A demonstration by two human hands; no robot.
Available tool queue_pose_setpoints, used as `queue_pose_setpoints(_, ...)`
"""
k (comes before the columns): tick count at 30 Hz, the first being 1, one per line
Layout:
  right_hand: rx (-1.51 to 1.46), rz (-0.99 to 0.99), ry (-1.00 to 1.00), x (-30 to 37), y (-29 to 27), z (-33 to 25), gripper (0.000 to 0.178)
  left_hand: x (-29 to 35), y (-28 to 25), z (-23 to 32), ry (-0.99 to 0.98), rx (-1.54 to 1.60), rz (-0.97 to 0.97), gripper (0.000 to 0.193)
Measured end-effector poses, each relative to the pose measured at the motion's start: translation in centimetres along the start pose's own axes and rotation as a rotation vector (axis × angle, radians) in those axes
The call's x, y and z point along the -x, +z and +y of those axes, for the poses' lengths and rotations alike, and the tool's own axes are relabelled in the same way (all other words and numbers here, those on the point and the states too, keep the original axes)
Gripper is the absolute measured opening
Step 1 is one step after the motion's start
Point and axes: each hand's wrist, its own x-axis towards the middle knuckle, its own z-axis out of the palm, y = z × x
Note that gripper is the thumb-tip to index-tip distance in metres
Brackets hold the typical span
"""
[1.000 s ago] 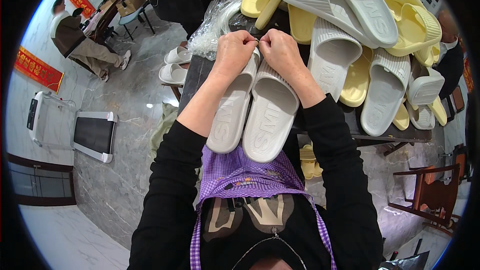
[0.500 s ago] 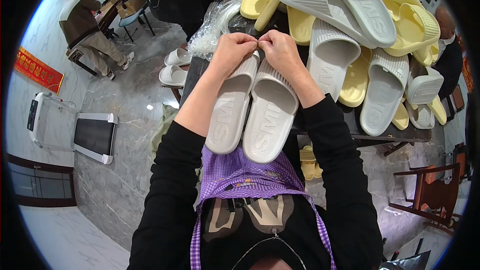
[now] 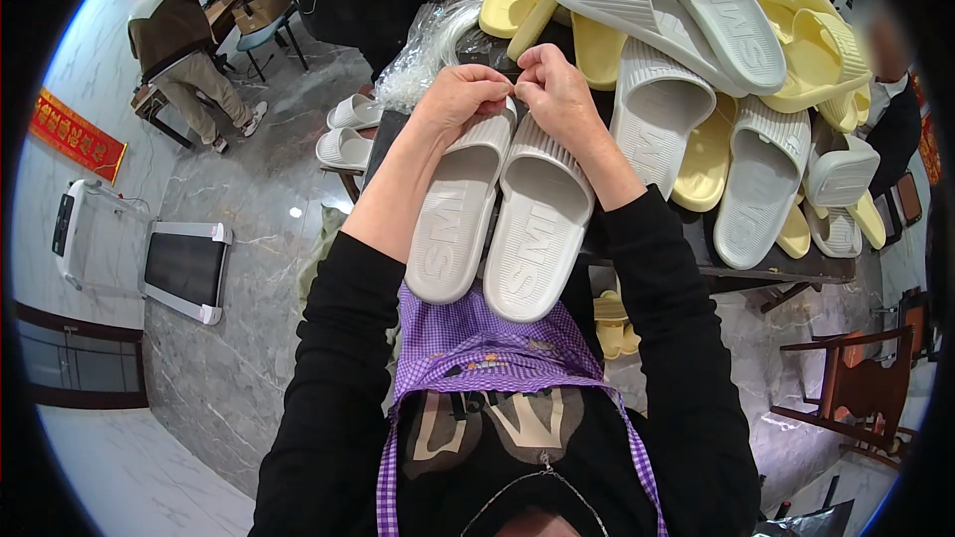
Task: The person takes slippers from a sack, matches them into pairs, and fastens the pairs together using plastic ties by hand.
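Two light grey slide slippers lie side by side, heels toward me: a left slipper (image 3: 450,229) and a right slipper (image 3: 535,239). Above their toe ends, my left hand (image 3: 458,101) is closed in a pinch. Close beside it, my right hand (image 3: 559,97) also pinches, its index finger bent up. The fingertips of both hands nearly meet; whatever is between them is too small to make out. Just left of the hands rests a bundle of clear plastic strands (image 3: 428,55) in crinkled clear wrapping.
A pile of grey slippers (image 3: 662,129) and yellow slippers (image 3: 706,159) covers the dark table (image 3: 701,239) to the right. More grey slippers (image 3: 345,147) stand low at the left. A person (image 3: 179,40) stands far left; another person (image 3: 895,109) is at the right edge.
My right index finger has lifted and bent upward from the pinch. My left hand and the two slippers have hardly moved. The person at far left has leaned toward the boxes.
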Motion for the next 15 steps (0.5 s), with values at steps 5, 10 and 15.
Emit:
queue_pose_setpoints(5, -0.005, -0.034, -0.101, -0.01, 0.09, 0.01, 0.018, -0.20, -0.49, -0.15, -0.037, 0.030, -0.038, 0.006)
queue_pose_setpoints(10, 0.005, -0.055, -0.092, -0.13, 0.02, 0.00, 0.018, -0.24, -0.72, -0.25, -0.052, 0.027, -0.072, 0.006)
queue_pose_setpoints(15, -0.018, -0.109, -0.084, -0.09, -0.13, -0.25, 0.017, -0.11, -0.85, -0.22, -0.058, 0.030, -0.103, 0.007)
